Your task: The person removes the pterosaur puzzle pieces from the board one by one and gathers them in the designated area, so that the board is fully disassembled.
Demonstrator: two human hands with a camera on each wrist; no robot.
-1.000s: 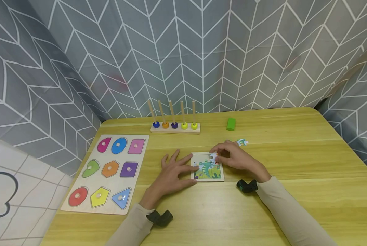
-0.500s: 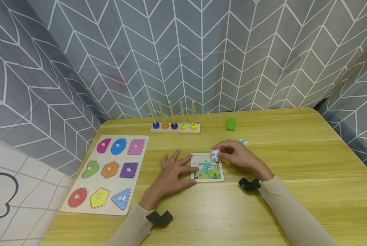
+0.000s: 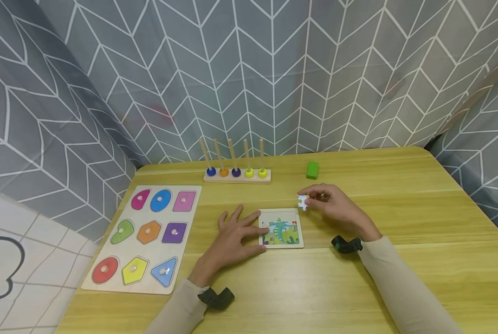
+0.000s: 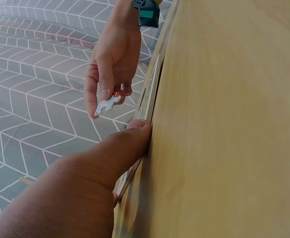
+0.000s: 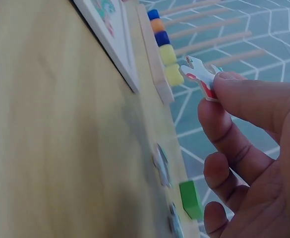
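Worktop (image 3: 257, 292) spreads beneath the right hand (image 3: 338, 208) and the left hand (image 3: 232, 236), whose fingers splay against the left side of a puzzle tray (image 3: 281, 214). A puzzle piece (image 3: 302, 201) is pinched in the right hand's thumb-and-finger grip, aloft by the tray's far right corner; from there the tray lies leftward and nearer the person.

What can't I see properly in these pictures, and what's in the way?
Head view: the loose pieces are hidden behind the right hand.
Left wrist view: the puzzle tray is nearly edge-on, partly behind the left hand, so its picture is unclear.
Right wrist view: the top edge cuts off the puzzle tray; the loose pieces are blurred; the right hand covers part of the held piece.
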